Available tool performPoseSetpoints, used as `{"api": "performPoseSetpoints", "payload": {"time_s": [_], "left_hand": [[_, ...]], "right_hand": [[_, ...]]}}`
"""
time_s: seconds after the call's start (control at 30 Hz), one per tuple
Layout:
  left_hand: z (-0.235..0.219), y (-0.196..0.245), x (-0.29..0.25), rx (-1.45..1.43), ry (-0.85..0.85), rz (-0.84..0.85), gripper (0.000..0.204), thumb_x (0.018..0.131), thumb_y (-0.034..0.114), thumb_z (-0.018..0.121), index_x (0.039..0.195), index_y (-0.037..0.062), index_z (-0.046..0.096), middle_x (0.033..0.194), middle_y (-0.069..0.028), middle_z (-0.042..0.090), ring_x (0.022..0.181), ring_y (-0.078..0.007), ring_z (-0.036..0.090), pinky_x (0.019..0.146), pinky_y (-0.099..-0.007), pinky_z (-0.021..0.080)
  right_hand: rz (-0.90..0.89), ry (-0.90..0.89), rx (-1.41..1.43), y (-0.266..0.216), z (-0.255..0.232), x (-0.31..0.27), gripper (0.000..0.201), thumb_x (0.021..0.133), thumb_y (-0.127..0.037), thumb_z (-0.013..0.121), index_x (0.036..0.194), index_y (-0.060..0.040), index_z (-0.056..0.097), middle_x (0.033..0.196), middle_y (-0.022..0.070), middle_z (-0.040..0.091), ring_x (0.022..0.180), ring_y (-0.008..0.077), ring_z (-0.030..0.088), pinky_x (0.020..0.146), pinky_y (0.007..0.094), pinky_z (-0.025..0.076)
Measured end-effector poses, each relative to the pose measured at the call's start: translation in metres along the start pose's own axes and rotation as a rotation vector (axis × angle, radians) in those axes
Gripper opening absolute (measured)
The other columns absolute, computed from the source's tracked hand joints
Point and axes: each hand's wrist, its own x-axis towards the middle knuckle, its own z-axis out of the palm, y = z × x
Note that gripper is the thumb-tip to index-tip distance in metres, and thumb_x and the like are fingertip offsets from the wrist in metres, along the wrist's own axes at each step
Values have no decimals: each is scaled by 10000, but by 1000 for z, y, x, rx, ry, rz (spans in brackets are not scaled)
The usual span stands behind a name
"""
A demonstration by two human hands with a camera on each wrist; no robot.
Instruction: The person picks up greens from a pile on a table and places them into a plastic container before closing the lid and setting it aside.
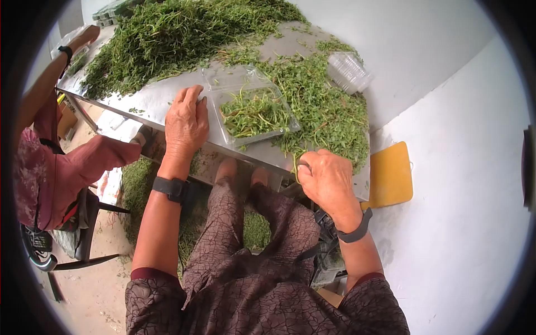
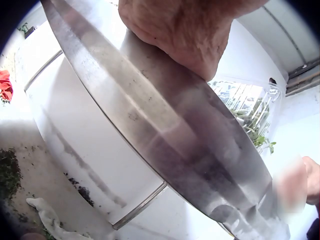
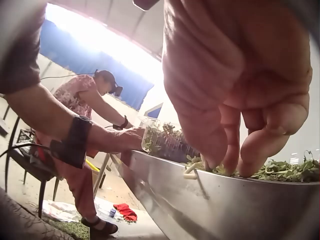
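A clear plastic clamshell box (image 1: 254, 114) lies lid-up on the metal table, partly filled with leafy green stems (image 1: 251, 113). My left hand (image 1: 187, 120) is at the table's front edge, just left of the box, its fingers loosely bent and holding nothing. Over the front edge, to the right of the box, my right hand (image 1: 330, 181) pinches green stems with curled fingers. In the right wrist view those fingertips (image 3: 245, 165) reach down into the greens, and a pale stem (image 3: 191, 173) hangs over the metal rim beside them.
A large heap of greens (image 1: 167, 42) covers the table's back left. More loose greens (image 1: 329, 120) spread along the right side, with a stack of clear boxes (image 1: 349, 72) on them. Another person (image 3: 80, 100) works at the left. A yellow board (image 1: 391, 174) stands by the wall.
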Motion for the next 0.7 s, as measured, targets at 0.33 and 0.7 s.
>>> {"api": "performPoseSetpoints", "payload": {"time_s": [0.33, 0.7], "left_hand": [[0, 0, 0, 15, -8, -16, 244, 862, 43, 542, 1103, 25, 572, 1012, -166, 616, 864, -346, 634, 758, -386, 507], [-1, 2, 0, -12, 0, -27, 242, 856, 23, 533, 1093, 16, 577, 1013, -165, 621, 856, -346, 637, 756, -379, 510]], "right_hand": [[-50, 109, -76, 22, 8, 18, 94, 656, -57, 583, 593, -14, 529, 573, 160, 536, 538, 329, 572, 499, 423, 463], [0, -218, -218, 79, -13, 73, 262, 718, -59, 598, 971, -17, 649, 897, 191, 661, 819, 396, 632, 731, 445, 504]]}}
